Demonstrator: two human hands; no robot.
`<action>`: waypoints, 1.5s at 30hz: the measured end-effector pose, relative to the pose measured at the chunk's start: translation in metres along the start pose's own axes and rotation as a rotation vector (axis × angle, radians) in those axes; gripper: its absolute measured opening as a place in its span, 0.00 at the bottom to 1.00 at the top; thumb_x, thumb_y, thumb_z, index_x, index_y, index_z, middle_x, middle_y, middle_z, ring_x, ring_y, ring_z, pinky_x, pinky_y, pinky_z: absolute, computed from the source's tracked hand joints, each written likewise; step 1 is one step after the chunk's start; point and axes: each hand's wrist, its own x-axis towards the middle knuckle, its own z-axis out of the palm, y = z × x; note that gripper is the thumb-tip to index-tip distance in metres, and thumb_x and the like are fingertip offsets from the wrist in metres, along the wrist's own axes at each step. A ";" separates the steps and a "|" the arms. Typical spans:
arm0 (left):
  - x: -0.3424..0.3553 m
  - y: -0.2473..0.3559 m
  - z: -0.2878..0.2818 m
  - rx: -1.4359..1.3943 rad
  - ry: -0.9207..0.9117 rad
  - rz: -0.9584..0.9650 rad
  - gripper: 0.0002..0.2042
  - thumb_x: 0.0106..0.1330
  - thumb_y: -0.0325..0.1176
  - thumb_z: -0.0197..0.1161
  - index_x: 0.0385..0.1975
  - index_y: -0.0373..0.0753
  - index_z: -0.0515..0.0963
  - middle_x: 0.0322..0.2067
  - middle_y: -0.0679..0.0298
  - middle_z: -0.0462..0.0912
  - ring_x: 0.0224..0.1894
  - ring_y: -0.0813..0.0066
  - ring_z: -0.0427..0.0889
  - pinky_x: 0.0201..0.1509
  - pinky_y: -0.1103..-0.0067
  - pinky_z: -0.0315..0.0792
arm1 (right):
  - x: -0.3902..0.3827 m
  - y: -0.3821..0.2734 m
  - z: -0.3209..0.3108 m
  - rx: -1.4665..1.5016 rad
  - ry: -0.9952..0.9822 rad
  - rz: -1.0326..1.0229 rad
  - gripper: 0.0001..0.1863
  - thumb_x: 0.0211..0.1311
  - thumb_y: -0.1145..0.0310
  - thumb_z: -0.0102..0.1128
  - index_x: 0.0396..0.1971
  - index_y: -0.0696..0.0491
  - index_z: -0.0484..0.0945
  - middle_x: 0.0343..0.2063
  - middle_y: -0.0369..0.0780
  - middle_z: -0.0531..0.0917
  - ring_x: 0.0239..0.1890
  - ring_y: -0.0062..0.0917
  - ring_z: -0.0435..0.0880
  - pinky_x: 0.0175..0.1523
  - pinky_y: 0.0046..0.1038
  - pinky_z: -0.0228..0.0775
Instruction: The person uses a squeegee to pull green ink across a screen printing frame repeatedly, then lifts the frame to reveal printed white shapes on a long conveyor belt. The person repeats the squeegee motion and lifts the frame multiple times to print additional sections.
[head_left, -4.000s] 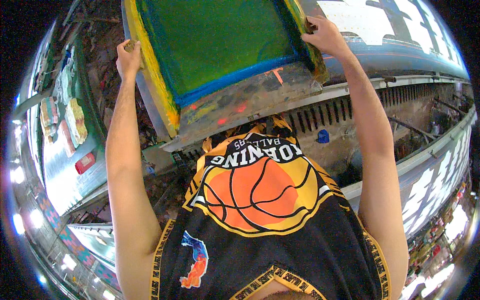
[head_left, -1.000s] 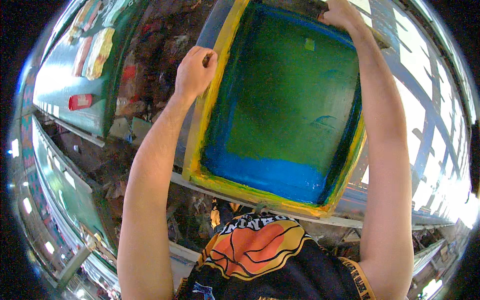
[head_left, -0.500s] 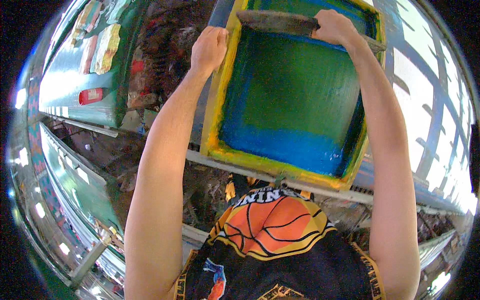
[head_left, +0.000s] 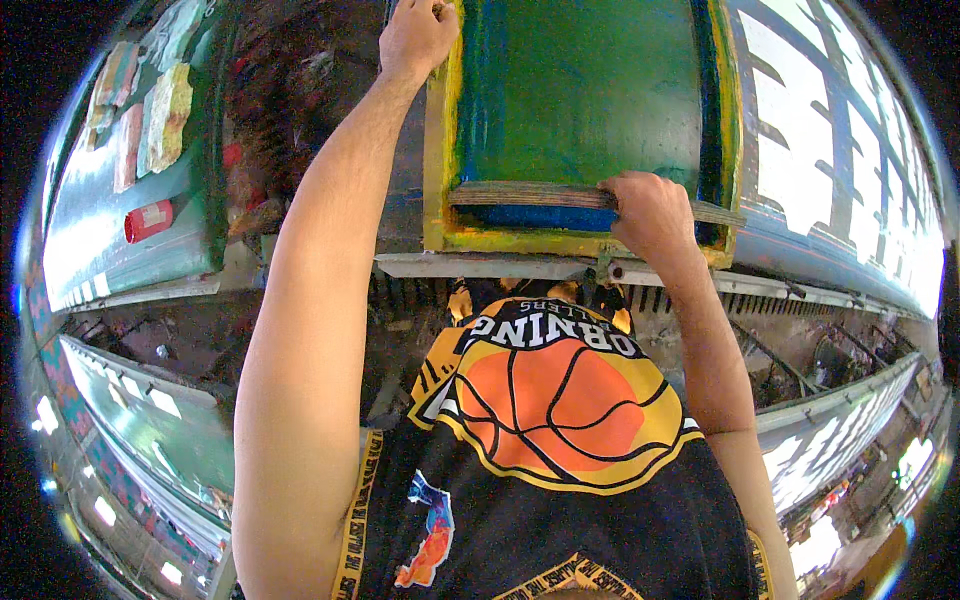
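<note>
A screen-printing frame (head_left: 437, 215) with yellow-smeared rails lies in front of me, its mesh (head_left: 595, 95) showing green. Curled fingers of my left hand (head_left: 418, 38) close on the frame's left rail, near the top of the picture. My right hand (head_left: 652, 212) grips a long wooden-looking squeegee (head_left: 535, 194) that spans the frame near its close end. Blue ink (head_left: 560, 218) shows between the squeegee and the near rail. The squeegee's lower edge is hidden from me.
To the left, a green table (head_left: 85, 235) carries stained cloths (head_left: 165, 115) and a red container (head_left: 149, 221). A glossy printing table (head_left: 790, 215) with white patches extends right of the frame. A metal rail (head_left: 490, 266) runs along the near edge.
My right hand has pulled the squeegee from the frame's far end to its near end. The left hand stays at the left rail, and the whole view has shifted.
</note>
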 end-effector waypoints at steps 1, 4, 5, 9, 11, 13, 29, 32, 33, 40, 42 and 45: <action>-0.001 0.003 -0.001 0.010 -0.004 -0.015 0.10 0.76 0.38 0.60 0.40 0.38 0.82 0.44 0.47 0.83 0.48 0.40 0.85 0.53 0.54 0.80 | -0.002 -0.002 0.001 -0.034 0.002 0.013 0.19 0.52 0.74 0.68 0.45 0.46 0.92 0.39 0.45 0.91 0.43 0.47 0.90 0.49 0.48 0.83; -0.002 0.010 -0.003 0.047 -0.040 -0.065 0.11 0.76 0.41 0.61 0.43 0.40 0.81 0.45 0.46 0.83 0.47 0.39 0.85 0.51 0.53 0.82 | 0.003 0.000 -0.002 -0.080 -0.010 0.027 0.19 0.52 0.73 0.68 0.45 0.45 0.92 0.38 0.45 0.91 0.43 0.47 0.90 0.48 0.48 0.83; -0.002 0.012 -0.003 0.062 -0.056 -0.083 0.11 0.77 0.41 0.61 0.45 0.40 0.80 0.46 0.46 0.83 0.47 0.39 0.86 0.51 0.53 0.82 | 0.005 0.002 -0.005 -0.091 -0.028 0.030 0.18 0.52 0.73 0.68 0.45 0.45 0.92 0.37 0.45 0.91 0.43 0.47 0.90 0.48 0.48 0.83; -0.003 0.014 -0.003 0.107 -0.064 -0.107 0.12 0.77 0.44 0.59 0.47 0.41 0.80 0.48 0.45 0.82 0.49 0.39 0.86 0.51 0.53 0.83 | -0.005 0.004 -0.014 -0.063 0.059 -0.042 0.06 0.54 0.70 0.67 0.32 0.51 0.89 0.32 0.49 0.90 0.39 0.48 0.92 0.45 0.50 0.86; -0.003 0.014 -0.003 0.116 -0.079 -0.109 0.13 0.78 0.45 0.58 0.46 0.42 0.80 0.49 0.45 0.82 0.49 0.39 0.86 0.52 0.52 0.83 | -0.015 0.002 -0.013 -0.052 0.037 -0.033 0.07 0.54 0.70 0.67 0.32 0.51 0.89 0.32 0.49 0.90 0.39 0.48 0.92 0.45 0.49 0.86; -0.002 0.010 -0.002 0.122 -0.090 -0.106 0.14 0.78 0.45 0.58 0.46 0.41 0.80 0.50 0.45 0.82 0.50 0.40 0.86 0.51 0.52 0.83 | -0.022 -0.002 -0.008 -0.033 0.022 -0.018 0.07 0.54 0.70 0.67 0.33 0.50 0.89 0.33 0.49 0.90 0.40 0.48 0.92 0.45 0.49 0.86; 0.018 0.005 0.010 0.324 -0.334 -0.409 0.23 0.80 0.52 0.49 0.65 0.47 0.77 0.64 0.44 0.81 0.65 0.41 0.81 0.69 0.52 0.75 | -0.088 0.025 0.010 0.507 -0.010 -0.255 0.26 0.61 0.71 0.75 0.60 0.56 0.83 0.60 0.48 0.86 0.66 0.43 0.82 0.71 0.43 0.74; 0.013 0.021 -0.002 0.332 -0.275 -0.397 0.21 0.80 0.51 0.52 0.60 0.45 0.82 0.59 0.50 0.86 0.62 0.46 0.84 0.65 0.54 0.77 | -0.094 0.070 0.005 0.804 0.018 -0.340 0.26 0.63 0.69 0.75 0.62 0.57 0.82 0.61 0.49 0.85 0.66 0.45 0.82 0.72 0.43 0.74; 0.011 0.024 -0.003 0.337 -0.258 -0.404 0.20 0.80 0.50 0.54 0.58 0.45 0.83 0.57 0.51 0.87 0.61 0.47 0.85 0.63 0.55 0.77 | -0.093 0.089 0.004 0.775 0.083 -0.282 0.26 0.64 0.69 0.75 0.61 0.57 0.82 0.60 0.50 0.86 0.64 0.45 0.84 0.69 0.42 0.76; 0.007 0.028 -0.004 0.372 -0.196 -0.420 0.17 0.79 0.49 0.59 0.52 0.44 0.83 0.50 0.53 0.90 0.56 0.49 0.87 0.58 0.57 0.78 | -0.076 0.212 0.012 0.541 0.430 0.366 0.25 0.67 0.63 0.74 0.60 0.58 0.83 0.53 0.53 0.86 0.55 0.50 0.86 0.61 0.45 0.80; 0.007 0.028 -0.004 0.371 -0.171 -0.384 0.16 0.79 0.49 0.60 0.51 0.43 0.81 0.47 0.54 0.90 0.53 0.48 0.88 0.55 0.56 0.78 | -0.070 0.221 0.021 0.603 0.356 0.328 0.29 0.65 0.60 0.77 0.61 0.60 0.81 0.52 0.53 0.85 0.55 0.51 0.86 0.60 0.45 0.80; 0.006 0.025 -0.005 0.368 -0.189 -0.389 0.16 0.80 0.50 0.60 0.52 0.44 0.81 0.47 0.54 0.90 0.52 0.48 0.88 0.55 0.56 0.78 | -0.064 0.220 0.030 0.649 0.257 0.360 0.36 0.60 0.57 0.80 0.63 0.61 0.79 0.53 0.54 0.84 0.56 0.51 0.85 0.60 0.46 0.80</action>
